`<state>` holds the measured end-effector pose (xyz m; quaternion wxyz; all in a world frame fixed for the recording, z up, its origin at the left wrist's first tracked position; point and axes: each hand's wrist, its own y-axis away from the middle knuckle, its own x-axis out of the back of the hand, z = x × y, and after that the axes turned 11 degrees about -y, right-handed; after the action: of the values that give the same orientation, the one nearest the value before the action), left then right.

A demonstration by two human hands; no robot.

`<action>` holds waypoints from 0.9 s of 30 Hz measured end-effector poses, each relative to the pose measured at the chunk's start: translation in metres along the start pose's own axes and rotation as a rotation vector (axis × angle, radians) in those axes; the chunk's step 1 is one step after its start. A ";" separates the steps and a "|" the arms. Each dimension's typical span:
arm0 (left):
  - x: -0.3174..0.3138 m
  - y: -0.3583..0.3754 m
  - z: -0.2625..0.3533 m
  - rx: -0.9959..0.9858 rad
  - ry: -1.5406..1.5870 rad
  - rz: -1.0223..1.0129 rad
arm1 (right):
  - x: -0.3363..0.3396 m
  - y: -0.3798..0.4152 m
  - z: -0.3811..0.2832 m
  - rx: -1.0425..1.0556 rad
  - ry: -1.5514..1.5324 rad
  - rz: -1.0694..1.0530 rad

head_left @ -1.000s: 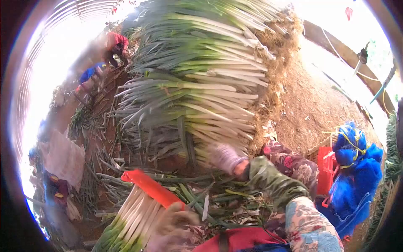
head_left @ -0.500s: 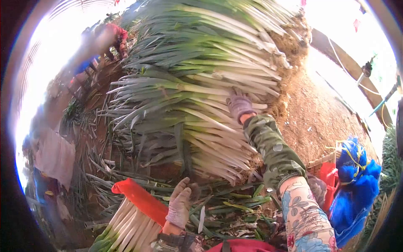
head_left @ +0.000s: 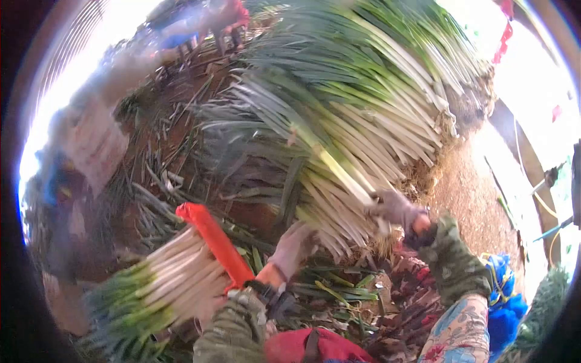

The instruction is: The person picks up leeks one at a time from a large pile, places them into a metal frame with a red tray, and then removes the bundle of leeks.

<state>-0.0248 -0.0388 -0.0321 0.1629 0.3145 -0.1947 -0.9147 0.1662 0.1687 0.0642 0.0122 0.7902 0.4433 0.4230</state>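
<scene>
Head view: leeks (head_left: 339, 166) between both hands (head_left: 345, 227).

2 gloved hands (head_left: 346, 227) at a leek pile (head_left: 369, 109), red wrap (head_left: 219, 245) beside trimmed leeks (head_left: 175, 275)

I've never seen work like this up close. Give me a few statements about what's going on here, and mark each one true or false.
1. The right hand grips a stalk by its white end. True.
2. The red strip lies on top of the large pile. False: it lies across the white part of the smaller bundle.
3. The left hand is closer to the red strip than the right hand is. True.
4. The blue netting is on the person's left. False: it is on their right.
5. Nobody else is in view. False: a person in red is in the background.
</scene>
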 end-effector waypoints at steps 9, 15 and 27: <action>-0.049 -0.014 0.007 -0.099 0.327 -0.205 | -0.048 0.156 -0.048 -0.110 -0.840 -0.135; -0.020 -0.077 0.011 -0.508 -0.122 0.468 | -0.070 0.194 -0.069 -0.086 -0.436 -0.035; 0.044 -0.067 0.050 -0.452 -0.500 0.748 | -0.081 0.222 -0.094 0.000 -0.111 0.133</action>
<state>-0.1015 0.0137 -0.0485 0.4920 -0.0487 -0.1242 -0.8603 0.2354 -0.0571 0.1592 0.0087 0.8401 0.3884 0.3784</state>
